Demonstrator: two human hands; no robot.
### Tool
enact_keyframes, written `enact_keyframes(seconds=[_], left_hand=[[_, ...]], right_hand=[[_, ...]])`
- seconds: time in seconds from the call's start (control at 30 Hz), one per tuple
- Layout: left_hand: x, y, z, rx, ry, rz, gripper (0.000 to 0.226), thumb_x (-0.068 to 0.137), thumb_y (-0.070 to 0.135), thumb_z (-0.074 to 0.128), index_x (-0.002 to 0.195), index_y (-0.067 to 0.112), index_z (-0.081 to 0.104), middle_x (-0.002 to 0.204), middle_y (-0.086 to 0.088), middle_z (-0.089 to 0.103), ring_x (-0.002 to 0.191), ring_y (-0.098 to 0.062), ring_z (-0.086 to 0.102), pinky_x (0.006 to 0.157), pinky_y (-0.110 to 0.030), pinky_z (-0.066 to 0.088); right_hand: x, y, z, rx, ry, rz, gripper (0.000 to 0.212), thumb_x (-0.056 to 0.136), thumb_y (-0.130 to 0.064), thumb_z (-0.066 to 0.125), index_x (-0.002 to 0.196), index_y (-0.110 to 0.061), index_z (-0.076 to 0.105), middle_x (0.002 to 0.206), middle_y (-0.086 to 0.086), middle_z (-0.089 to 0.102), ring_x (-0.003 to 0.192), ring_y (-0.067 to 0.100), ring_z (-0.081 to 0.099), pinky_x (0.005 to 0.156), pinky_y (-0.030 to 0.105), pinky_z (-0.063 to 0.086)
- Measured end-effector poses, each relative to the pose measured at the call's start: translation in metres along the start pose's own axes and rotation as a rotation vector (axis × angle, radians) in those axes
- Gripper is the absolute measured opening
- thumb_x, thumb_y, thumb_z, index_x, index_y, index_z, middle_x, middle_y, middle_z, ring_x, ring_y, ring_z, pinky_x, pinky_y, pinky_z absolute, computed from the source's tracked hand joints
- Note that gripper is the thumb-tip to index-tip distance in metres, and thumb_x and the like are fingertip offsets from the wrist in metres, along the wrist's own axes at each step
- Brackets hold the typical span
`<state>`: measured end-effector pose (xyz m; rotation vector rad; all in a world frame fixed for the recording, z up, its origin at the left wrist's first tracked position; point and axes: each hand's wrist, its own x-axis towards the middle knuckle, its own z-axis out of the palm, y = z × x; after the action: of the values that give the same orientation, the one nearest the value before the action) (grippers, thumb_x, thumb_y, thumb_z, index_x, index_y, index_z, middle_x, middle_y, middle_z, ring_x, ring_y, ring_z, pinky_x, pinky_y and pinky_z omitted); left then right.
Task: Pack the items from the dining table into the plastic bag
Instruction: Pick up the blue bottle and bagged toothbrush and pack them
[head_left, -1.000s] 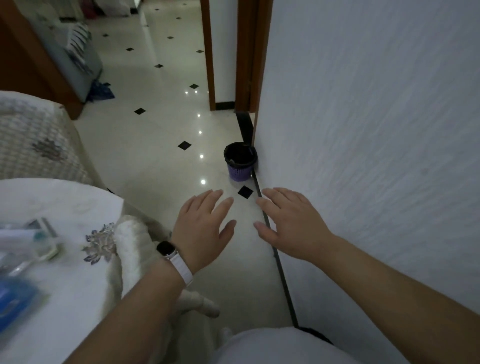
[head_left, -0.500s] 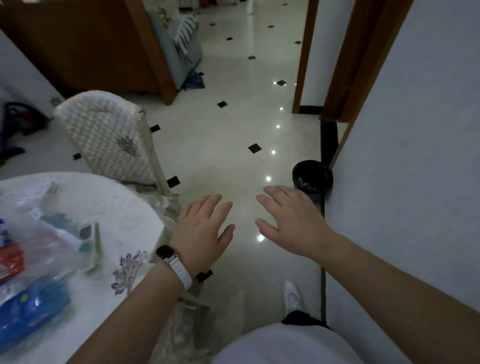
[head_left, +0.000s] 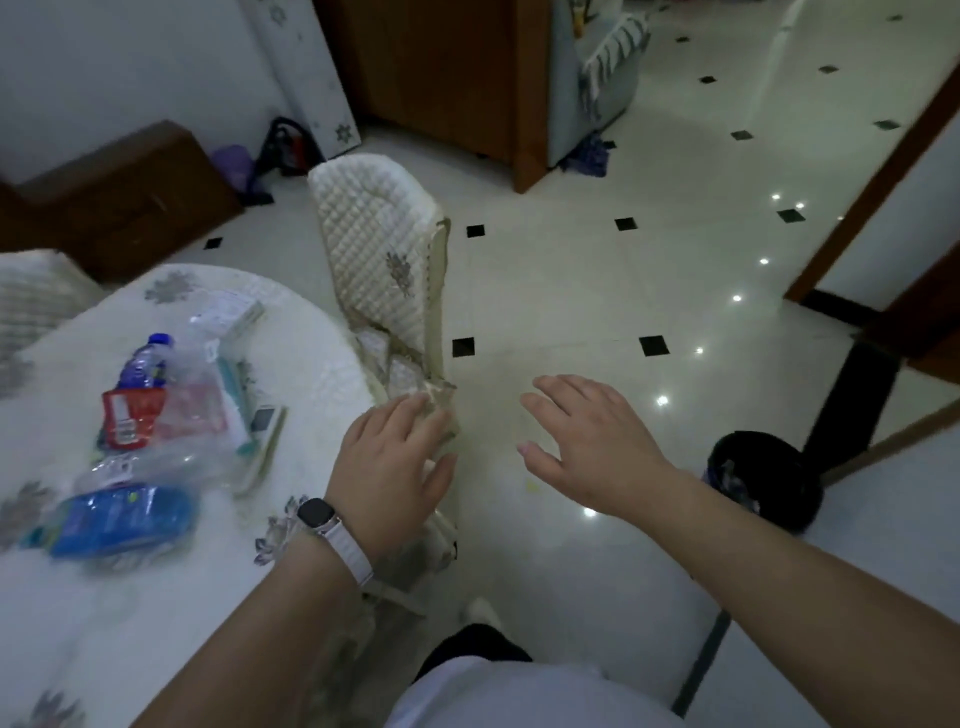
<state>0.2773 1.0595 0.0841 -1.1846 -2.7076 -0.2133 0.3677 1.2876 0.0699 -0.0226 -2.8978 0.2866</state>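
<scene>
Both hands are held out empty, palms down, fingers spread. The left hand (head_left: 392, 467), with a watch (head_left: 317, 515) on its wrist, is seen over the right edge of the table (head_left: 311, 364), in front of the near chair's seat edge; whether it touches anything cannot be told. The right hand (head_left: 592, 441) is raised over bare floor (head_left: 597, 291), well apart from the table.

A quilted chair (head_left: 374, 249) is pushed in at the table's far right, its back upright, between the table and the open floor. A second chair back (head_left: 31, 296) is partly seen at the far left. A black bin (head_left: 763, 480) is set on the floor to the right, near a dark strip along the wall base; some litter is seen inside it, too blurred to name. A wooden cabinet (head_left: 441, 78) and a low wooden piece (head_left: 114, 192) are placed at the far side.

On the table, left of the left hand, the clear plastic bag (head_left: 192, 410) is laid crumpled and loose. A bottle (head_left: 143, 361) with a blue cap and a red pack (head_left: 130, 415) are seen at its left edge, a blue pack (head_left: 122, 517) nearer, and a flat device (head_left: 265, 418) at its right. Which of these are inside the bag cannot be told, the view being blurred.
</scene>
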Motion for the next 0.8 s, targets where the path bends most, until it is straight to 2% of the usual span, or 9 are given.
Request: enact_keyframes(seconds=[0.33,0.57,0.8], left_hand=[[0.054,-0.103,0.050,-0.070,0.037,-0.267,0.042,0.081,0.036,0.055,0.117,0.016,0.063,0.124,-0.013,0.063,0.112,-0.033,0.059,0.093,-0.045,0.047],[0.088,-0.196,0.057,-0.062,0.053,-0.426,0.045,0.084,0.041,0.049,0.119,0.017,0.064,0.125,-0.011,0.063,0.113,-0.033,0.059,0.092,-0.046,0.047],[0.068,-0.250,0.050,-0.031,0.064,-0.630,0.047,0.085,0.041,0.048,0.121,0.016,0.063,0.126,-0.010,0.062,0.113,-0.033,0.058,0.092,-0.046,0.047]], right_hand=[[0.148,-0.006,0.047,-0.023,-0.155,-0.182,0.054,0.086,-0.053,0.043,0.119,-0.015,0.065,0.124,0.007,0.063,0.112,0.030,0.059,0.093,0.043,0.046],[0.262,-0.036,0.067,-0.013,-0.154,-0.309,0.051,0.086,-0.051,0.046,0.118,-0.016,0.064,0.122,0.005,0.062,0.113,0.027,0.057,0.095,0.039,0.046],[0.324,-0.082,0.102,0.044,-0.241,-0.479,0.050,0.086,-0.051,0.047,0.119,-0.018,0.064,0.124,0.004,0.061,0.112,0.026,0.057,0.093,0.039,0.045]])
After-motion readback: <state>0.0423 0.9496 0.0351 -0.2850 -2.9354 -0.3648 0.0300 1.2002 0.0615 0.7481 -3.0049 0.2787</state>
